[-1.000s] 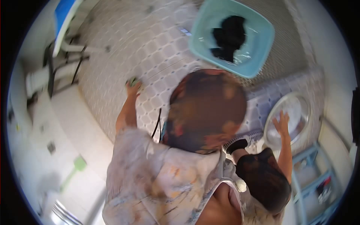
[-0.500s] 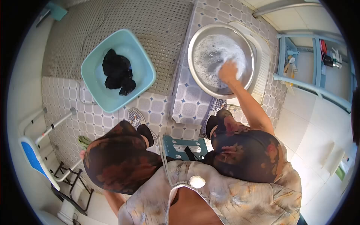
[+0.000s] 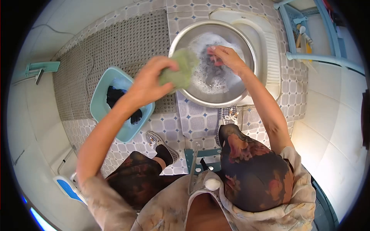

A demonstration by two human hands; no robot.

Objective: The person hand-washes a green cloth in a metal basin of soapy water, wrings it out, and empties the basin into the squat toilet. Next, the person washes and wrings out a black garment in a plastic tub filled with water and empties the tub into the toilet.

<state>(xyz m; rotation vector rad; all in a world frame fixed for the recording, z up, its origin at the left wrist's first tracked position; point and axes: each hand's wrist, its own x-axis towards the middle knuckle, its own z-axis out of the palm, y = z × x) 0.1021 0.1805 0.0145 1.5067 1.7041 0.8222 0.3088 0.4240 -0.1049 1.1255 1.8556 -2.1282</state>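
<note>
Patterned floor tiles [image 3: 194, 120] and a perforated mat [image 3: 127, 42] spread across my remote head view. I see a metal basin [image 3: 189, 36] of sudsy water [image 3: 201, 81] before the feet [image 3: 228, 114], placed low, I judge, so both arms reach it. The left hand [image 3: 152, 79] grasps a blurred green pad [image 3: 183, 67] at the basin's left rim, seemingly by one side to leave its broad face free; contact with the rim I cannot tell. Over the water, the right hand [image 3: 228, 61] bends its fingers; whether they pinch anything, I cannot tell. Dark cloth [image 3: 114, 96] lies in a blue tub [image 3: 125, 133] nearby, probably for easy reach.
</note>
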